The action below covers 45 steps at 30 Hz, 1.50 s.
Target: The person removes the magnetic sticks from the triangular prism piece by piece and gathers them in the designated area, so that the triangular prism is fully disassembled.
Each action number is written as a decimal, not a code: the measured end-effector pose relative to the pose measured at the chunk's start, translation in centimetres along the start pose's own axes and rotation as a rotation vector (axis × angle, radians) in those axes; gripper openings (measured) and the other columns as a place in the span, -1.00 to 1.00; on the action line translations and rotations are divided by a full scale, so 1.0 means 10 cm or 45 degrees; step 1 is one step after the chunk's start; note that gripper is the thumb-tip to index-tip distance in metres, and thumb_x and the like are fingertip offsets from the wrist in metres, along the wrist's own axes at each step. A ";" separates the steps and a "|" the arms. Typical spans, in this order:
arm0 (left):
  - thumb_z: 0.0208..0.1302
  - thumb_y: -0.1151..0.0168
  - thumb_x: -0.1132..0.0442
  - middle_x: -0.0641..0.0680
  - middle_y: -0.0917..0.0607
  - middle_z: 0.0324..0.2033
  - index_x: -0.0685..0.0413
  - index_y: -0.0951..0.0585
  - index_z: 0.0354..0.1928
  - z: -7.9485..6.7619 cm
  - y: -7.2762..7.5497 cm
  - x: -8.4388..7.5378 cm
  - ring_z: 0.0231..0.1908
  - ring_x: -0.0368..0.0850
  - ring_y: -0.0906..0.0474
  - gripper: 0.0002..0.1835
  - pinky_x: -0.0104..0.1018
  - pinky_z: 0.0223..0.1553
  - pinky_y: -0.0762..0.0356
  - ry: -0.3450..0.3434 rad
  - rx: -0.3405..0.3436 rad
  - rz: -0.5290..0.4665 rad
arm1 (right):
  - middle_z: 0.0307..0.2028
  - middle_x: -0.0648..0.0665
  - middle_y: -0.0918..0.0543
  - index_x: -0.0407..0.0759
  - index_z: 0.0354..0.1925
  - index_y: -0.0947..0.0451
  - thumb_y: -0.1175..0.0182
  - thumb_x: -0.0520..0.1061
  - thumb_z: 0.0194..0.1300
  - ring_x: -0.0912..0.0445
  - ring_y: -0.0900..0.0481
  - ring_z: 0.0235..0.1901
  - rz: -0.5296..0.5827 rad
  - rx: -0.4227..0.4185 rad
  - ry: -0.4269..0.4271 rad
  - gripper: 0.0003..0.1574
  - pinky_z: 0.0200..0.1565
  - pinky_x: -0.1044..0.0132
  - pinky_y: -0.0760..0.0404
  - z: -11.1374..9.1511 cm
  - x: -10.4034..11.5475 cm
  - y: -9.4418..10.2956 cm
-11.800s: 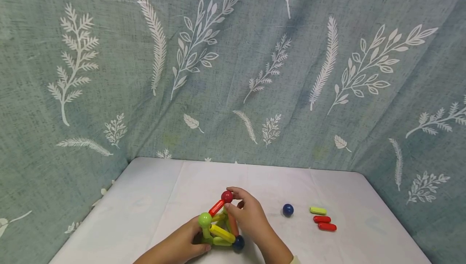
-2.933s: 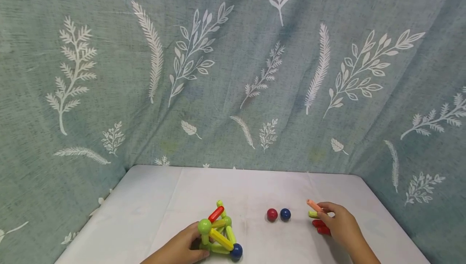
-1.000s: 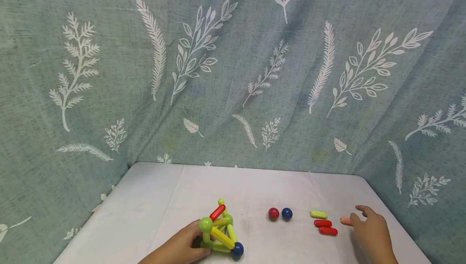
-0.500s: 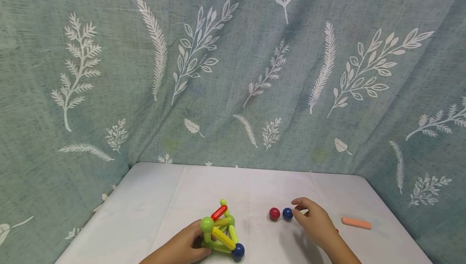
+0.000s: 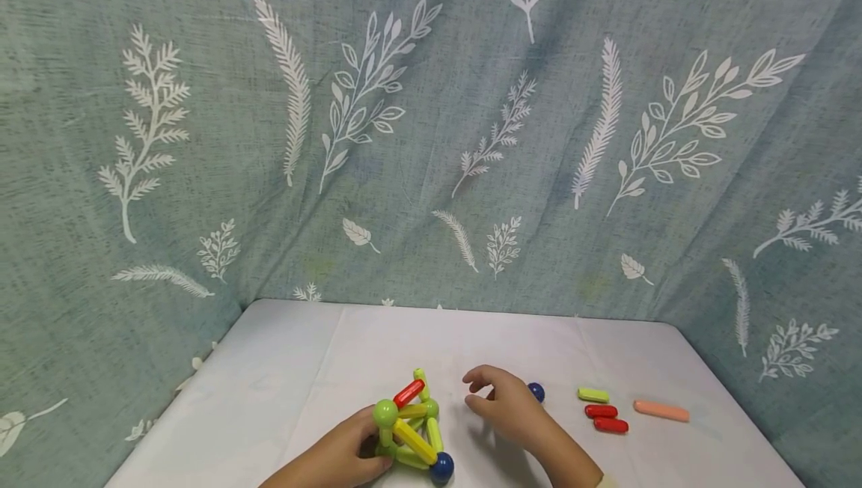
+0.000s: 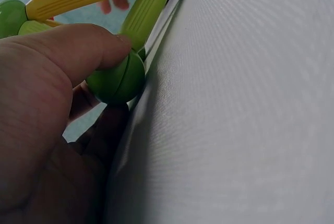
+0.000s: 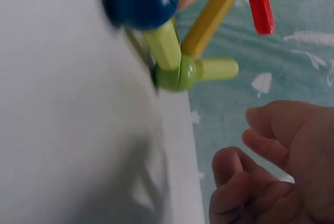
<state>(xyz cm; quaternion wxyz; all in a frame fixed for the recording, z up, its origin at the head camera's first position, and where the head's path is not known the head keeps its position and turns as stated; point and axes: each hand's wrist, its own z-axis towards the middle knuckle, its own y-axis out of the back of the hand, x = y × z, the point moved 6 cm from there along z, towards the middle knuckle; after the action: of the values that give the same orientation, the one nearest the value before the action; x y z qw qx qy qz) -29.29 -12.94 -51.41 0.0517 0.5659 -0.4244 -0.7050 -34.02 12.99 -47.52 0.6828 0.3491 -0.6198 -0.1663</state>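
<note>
Left grip [image 5: 346,447]: curled on a low corner of the stick-and-ball frame [image 5: 411,458], my thumb laid over its lower green ball [image 6: 116,82]. Right grip [image 5: 505,406]: raised over the tabletop [image 5: 289,368] just right of the frame, thumb and forefinger apart, nothing visible between them; whether anything lies hidden behind it, I cannot tell. Frame, one: on the near part of the tabletop, comprising an upper green ball [image 5: 386,414]; a yellow rod [image 5: 414,441] sloping from it to a corner blue ball [image 5: 441,468]; a red rod [image 5: 408,394] angled up from the upper green ball; an upright green rod [image 5: 422,385] on the rear green ball [image 5: 432,408]. Far ends of red rod and upright green rod: bare. Step in hand, by my judgement: steadying the frame, right grip free beside it. Next move, by my reckoning: calls for a light touch near those bare ends, base held steady, lest a joint slip. Containers: none in view; loose parts lie directly on the tabletop. Loose parts, rightward: one loose blue ball [image 5: 536,391], partly hidden by my right grip; one loose green rod [image 5: 593,394]; two loose red rods [image 5: 610,425], side by side; one orange rod [image 5: 661,411], farthest right.
</note>
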 end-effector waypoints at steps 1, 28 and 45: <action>0.28 -0.46 0.01 -0.28 -0.61 0.03 -0.36 -0.61 0.08 0.00 0.00 0.00 0.01 -0.40 -0.52 -0.65 -0.18 0.21 -0.59 0.003 -0.002 0.007 | -0.07 0.01 -0.73 0.00 0.10 -0.66 -0.41 -0.06 0.36 0.09 -0.56 -0.25 0.008 0.017 0.000 -0.65 -0.29 0.22 -0.61 0.03 0.03 -0.05; 0.30 -0.44 0.09 -0.26 -0.67 0.01 -0.18 -0.56 0.31 0.00 0.00 0.00 0.01 -0.37 -0.57 -0.46 -0.42 0.14 -0.56 -0.105 0.010 -0.124 | -0.06 0.06 -0.72 0.07 0.08 -0.70 -0.39 -0.06 0.39 0.12 -0.62 -0.16 0.238 0.140 -0.052 -0.70 -0.14 0.15 -0.71 0.29 0.14 -0.60; 0.30 -0.44 -0.02 -0.28 -0.63 0.13 -0.29 -0.59 0.27 0.03 0.00 0.02 0.17 -0.36 -0.53 -0.50 -0.25 0.32 -0.51 -0.064 -0.026 0.014 | -0.15 0.09 -0.71 0.10 0.05 -0.68 -0.38 -0.05 0.41 0.12 -0.59 -0.21 0.223 0.070 0.002 -0.74 -0.20 0.23 -0.68 0.28 0.16 -0.59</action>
<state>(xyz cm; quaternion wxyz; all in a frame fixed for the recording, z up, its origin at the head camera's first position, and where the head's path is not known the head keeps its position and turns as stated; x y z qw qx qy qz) -29.59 -12.91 -51.62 0.0508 0.5451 -0.4214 -0.7230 -35.19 7.06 -50.39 0.6854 0.3125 -0.6517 -0.0887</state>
